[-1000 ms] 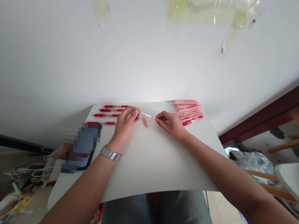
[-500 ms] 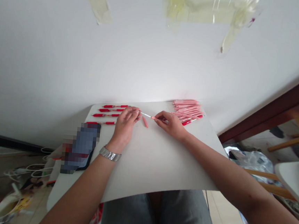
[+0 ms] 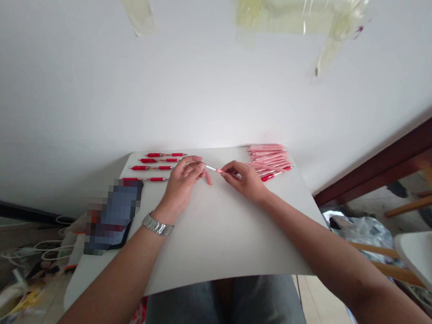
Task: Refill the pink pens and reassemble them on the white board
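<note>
Between my two hands runs a thin pen refill (image 3: pixel 211 168), white along the middle with a pink-orange end. My left hand (image 3: pixel 182 182), wearing a metal watch, is closed on its left end. My right hand (image 3: pixel 247 181) pinches the pink end with thumb and fingertips. On the table just beside my left fingertips lies a short pink piece (image 3: pixel 209 179), partly hidden by them. Several red pens (image 3: pixel 158 168) lie in spaced rows left of my left hand. Beyond my right hand sits a pile of pink, clear-wrapped sticks (image 3: pixel 268 154), with a red pen (image 3: pixel 269 177) at its near side.
A phone (image 3: pixel 120 214), partly pixelated, lies at the left edge of the white table (image 3: pixel 225 233). The wall (image 3: pixel 208 80) stands right behind the table. Cables and a bucket (image 3: pixel 7 305) are low on the left; a plastic bag (image 3: pixel 372 231) is at right.
My left thumb and fingers have shifted slightly at the refill's left end, nearer the short pink piece. My right hand keeps its pinch. The view has moved a little.
</note>
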`<action>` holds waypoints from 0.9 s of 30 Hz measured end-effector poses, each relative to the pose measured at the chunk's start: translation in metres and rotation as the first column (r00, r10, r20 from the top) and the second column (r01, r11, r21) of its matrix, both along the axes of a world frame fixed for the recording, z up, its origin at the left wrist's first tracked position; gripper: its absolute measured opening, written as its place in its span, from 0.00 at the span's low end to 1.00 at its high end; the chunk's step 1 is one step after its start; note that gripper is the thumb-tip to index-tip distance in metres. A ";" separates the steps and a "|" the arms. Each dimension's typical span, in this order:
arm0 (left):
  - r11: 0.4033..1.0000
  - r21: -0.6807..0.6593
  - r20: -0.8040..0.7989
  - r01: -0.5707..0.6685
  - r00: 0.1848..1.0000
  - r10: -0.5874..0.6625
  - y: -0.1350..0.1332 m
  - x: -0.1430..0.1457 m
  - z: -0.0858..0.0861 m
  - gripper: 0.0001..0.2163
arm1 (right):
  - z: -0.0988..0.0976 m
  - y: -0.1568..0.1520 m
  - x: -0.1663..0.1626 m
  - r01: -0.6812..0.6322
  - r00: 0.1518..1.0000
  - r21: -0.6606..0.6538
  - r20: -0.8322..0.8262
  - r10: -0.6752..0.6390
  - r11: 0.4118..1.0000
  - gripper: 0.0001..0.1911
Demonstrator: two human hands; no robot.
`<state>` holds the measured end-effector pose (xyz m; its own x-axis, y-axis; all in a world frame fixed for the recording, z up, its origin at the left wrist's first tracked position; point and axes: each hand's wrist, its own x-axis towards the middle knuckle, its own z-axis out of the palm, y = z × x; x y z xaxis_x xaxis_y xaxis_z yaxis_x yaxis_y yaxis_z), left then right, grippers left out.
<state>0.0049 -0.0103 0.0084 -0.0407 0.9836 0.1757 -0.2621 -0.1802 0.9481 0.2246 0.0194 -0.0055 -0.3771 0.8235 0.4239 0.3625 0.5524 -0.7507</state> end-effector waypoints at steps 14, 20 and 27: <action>0.996 -0.014 -0.082 -0.091 0.993 0.090 0.002 -0.003 -0.005 0.14 | -0.001 0.001 0.002 0.015 1.000 0.012 0.002 -0.015 1.000 0.17; 0.939 0.290 -0.574 -0.185 0.752 0.325 0.008 -0.016 -0.012 0.09 | -0.002 0.004 0.003 0.052 0.998 0.034 -0.046 -0.050 0.998 0.17; 0.930 0.366 -0.858 0.008 0.391 0.334 0.003 -0.015 -0.007 0.10 | -0.003 0.005 0.004 0.056 0.996 0.021 -0.070 -0.055 0.998 0.17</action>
<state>-0.0098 -0.0078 0.0016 0.1539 0.8752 0.4586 0.7687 -0.3977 0.5010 0.2288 0.0248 -0.0088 -0.3001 0.8321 0.4665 0.3402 0.5502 -0.7625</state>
